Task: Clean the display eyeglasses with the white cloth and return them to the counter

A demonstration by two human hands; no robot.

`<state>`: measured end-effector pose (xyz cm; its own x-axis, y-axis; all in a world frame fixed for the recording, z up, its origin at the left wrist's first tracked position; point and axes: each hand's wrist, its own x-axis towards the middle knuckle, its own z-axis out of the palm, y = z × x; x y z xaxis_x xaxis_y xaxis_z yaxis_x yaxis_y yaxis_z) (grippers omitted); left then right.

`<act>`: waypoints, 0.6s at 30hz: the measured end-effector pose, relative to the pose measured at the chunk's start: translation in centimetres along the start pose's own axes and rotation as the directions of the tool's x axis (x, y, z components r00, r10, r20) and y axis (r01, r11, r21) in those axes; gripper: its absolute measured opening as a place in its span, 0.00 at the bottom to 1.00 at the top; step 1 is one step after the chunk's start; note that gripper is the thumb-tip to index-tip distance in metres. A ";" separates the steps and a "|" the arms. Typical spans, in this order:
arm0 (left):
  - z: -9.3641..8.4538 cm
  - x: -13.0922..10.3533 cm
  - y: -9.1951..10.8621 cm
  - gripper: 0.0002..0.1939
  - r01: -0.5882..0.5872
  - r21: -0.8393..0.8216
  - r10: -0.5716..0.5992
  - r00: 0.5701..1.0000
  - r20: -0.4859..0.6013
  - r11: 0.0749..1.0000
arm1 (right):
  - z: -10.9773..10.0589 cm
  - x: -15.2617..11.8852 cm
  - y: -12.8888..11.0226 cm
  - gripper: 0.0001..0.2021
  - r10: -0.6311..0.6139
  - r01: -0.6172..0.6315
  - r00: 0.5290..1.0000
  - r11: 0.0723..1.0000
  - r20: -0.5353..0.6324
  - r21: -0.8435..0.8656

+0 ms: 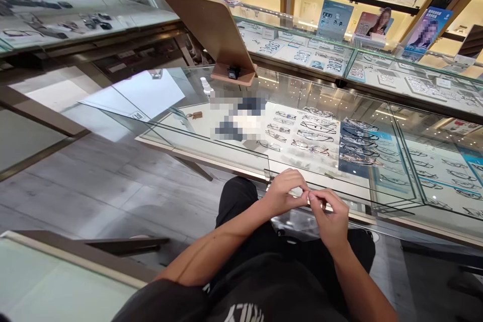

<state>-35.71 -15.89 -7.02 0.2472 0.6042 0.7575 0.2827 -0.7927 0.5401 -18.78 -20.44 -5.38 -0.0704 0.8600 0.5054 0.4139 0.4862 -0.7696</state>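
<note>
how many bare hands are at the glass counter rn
2: the left hand and the right hand, fingertips together near the close edge of the glass counter. Both show plainly, though some fingers are partly hidden.

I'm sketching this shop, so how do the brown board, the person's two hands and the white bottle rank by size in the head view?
1. Brown board
2. Left hand and right hand, too alike to rank
3. White bottle
The hands are nearer the camera.
</note>
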 end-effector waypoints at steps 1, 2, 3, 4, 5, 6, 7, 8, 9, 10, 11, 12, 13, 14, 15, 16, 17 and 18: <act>-0.5 -0.2 -0.1 0.06 0.025 0.010 -0.025 0.999 -0.028 1.000 | 0.4 0.4 0.3 0.06 -0.049 0.049 0.999 0.999 -0.003 -0.010; -1.1 -0.5 -0.2 0.05 0.061 0.010 -0.061 0.996 -0.070 0.998 | 0.9 0.8 0.7 0.06 -0.114 0.114 0.993 0.993 -0.015 -0.037; -1.8 -1.0 -0.4 0.06 0.103 -0.004 -0.103 0.986 -0.134 0.995 | 1.5 1.3 1.4 0.06 -0.196 0.193 0.980 0.978 -0.032 -0.080; -2.5 -1.7 -0.6 0.07 0.150 -0.031 -0.153 0.965 -0.214 0.988 | 2.0 1.7 2.1 0.06 -0.285 0.277 0.958 0.952 -0.046 -0.133; -3.2 -2.5 -0.9 0.09 0.194 -0.068 -0.206 0.930 -0.306 0.979 | 2.6 2.2 2.9 0.06 -0.370 0.354 0.928 0.916 -0.054 -0.186; -3.9 -3.4 -1.3 0.12 0.237 -0.104 -0.258 0.880 -0.398 0.966 | 3.1 2.6 3.7 0.07 -0.442 0.420 0.896 0.878 -0.052 -0.228; -4.5 -4.3 -1.8 0.15 0.291 -0.128 -0.316 0.823 -0.472 0.948 | 3.5 2.9 4.5 0.08 -0.497 0.472 0.867 0.844 -0.042 -0.253; -5.1 -5.4 -2.4 0.17 0.357 -0.143 -0.376 0.762 -0.527 0.923 | 3.8 3.2 5.2 0.09 -0.534 0.509 0.845 0.819 -0.031 -0.264; -5.6 -6.4 -3.0 0.18 0.432 -0.158 -0.441 0.699 -0.563 0.888 | 4.0 3.5 5.8 0.09 -0.554 0.529 0.832 0.806 -0.024 -0.266; -5.9 -7.5 -3.7 0.19 0.512 -0.186 -0.514 0.631 -0.581 0.838 | 4.1 3.7 6.2 0.09 -0.558 0.533 0.830 0.804 -0.021 -0.263; -6.2 -8.5 -4.4 0.20 0.590 -0.241 -0.599 0.541 -0.590 0.771 | 4.1 4.0 6.5 0.08 -0.545 0.522 0.838 0.813 -0.023 -0.257; -6.3 -9.4 -5.3 0.21 0.657 -0.330 -0.695 0.424 -0.581 0.677 | 4.0 4.2 6.6 0.06 -0.518 0.497 0.855 0.832 -0.026 -0.244; -6.2 -10.3 -6.1 0.21 0.698 -0.442 -0.783 0.279 -0.557 0.563 | 3.9 4.4 6.6 0.04 -0.480 0.463 0.877 0.858 -0.027 -0.221; -6.1 -11.1 -7.1 0.20 0.713 -0.548 -0.852 0.133 -0.507 0.437 | 3.8 4.6 6.5 0.01 -0.434 0.422 0.901 0.887 -0.023 -0.187; -5.9 -11.8 -8.0 0.17 0.713 -0.609 -0.886 0.036 -0.462 0.347 | 3.7 4.8 6.2 0.03 -0.385 0.379 0.923 0.914 -0.016 -0.142; -5.5 -12.5 -9.0 0.13 0.710 -0.648 -0.904 -0.038 -0.426 0.276 | 3.6 4.9 6.0 0.06 -0.339 0.337 0.941 0.937 -0.009 -0.092; -5.2 -13.1 -9.9 0.08 0.709 -0.671 -0.913 -0.098 -0.396 0.215 | 3.5 5.0 5.7 0.08 -0.299 0.298 0.954 0.954 -0.004 -0.043; -4.7 -13.6 -10.9 0.07 0.709 -0.688 -0.918 -0.152 -0.368 0.158 | 3.4 5.2 5.3 0.09 -0.267 0.267 0.964 0.964 0.001 -0.004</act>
<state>-46.54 -15.90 -21.47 -0.6376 0.6061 -0.4755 -0.4173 0.2471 0.8745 -20.07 -12.87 -8.21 -0.1791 0.6995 0.6919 0.3836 0.6972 -0.6056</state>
